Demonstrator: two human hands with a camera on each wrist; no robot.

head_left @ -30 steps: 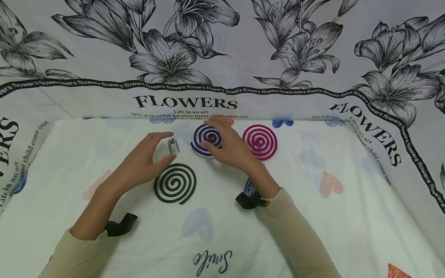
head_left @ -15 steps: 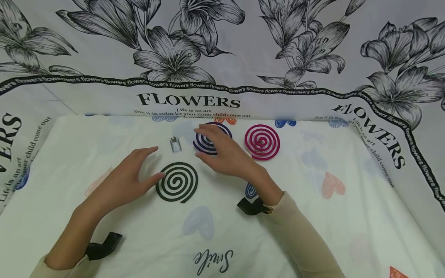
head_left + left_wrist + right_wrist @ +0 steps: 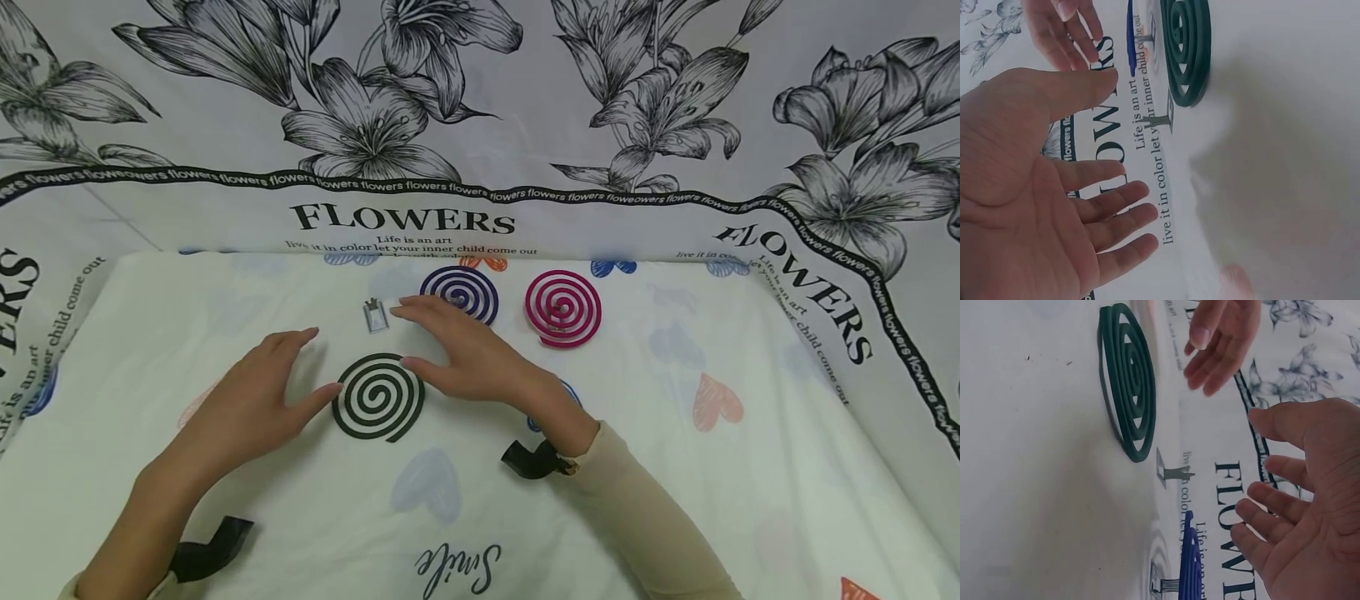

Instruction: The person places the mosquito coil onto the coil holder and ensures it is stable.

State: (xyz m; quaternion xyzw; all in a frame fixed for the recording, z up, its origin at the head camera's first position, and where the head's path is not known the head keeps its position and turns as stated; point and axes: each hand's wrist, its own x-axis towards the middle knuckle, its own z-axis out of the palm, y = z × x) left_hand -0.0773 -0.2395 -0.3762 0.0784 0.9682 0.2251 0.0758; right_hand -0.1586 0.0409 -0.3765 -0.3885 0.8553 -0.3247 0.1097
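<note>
A dark green mosquito coil (image 3: 377, 397) lies between my two hands. My left hand (image 3: 243, 400) is at its left, thumb tip right at the coil's edge in the head view, fingers loosely spread. From the right comes my right hand (image 3: 468, 354), its thumb tip overlapping the green coil's upper right edge in that view. Neither hand grips anything. Behind the green coil stands a small metal coil stand (image 3: 375, 316) with an upright prong, near my right fingertips. A purple-blue mosquito coil (image 3: 459, 293) sits raised on a similar stand (image 3: 1163, 584), partly behind the right hand.
A pink mosquito coil (image 3: 563, 308) sits to the right of the purple-blue one. White cloth (image 3: 637, 467) printed with hearts covers the surface. Behind it a flower-printed cloth (image 3: 525, 117) rises. Under the right wrist a blue printed shape (image 3: 567, 390) shows partly.
My left hand has drawn back left and toward me from the bare metal stand. My right hand has left the purple-blue coil, shifting left and nearer to the green coil.
</note>
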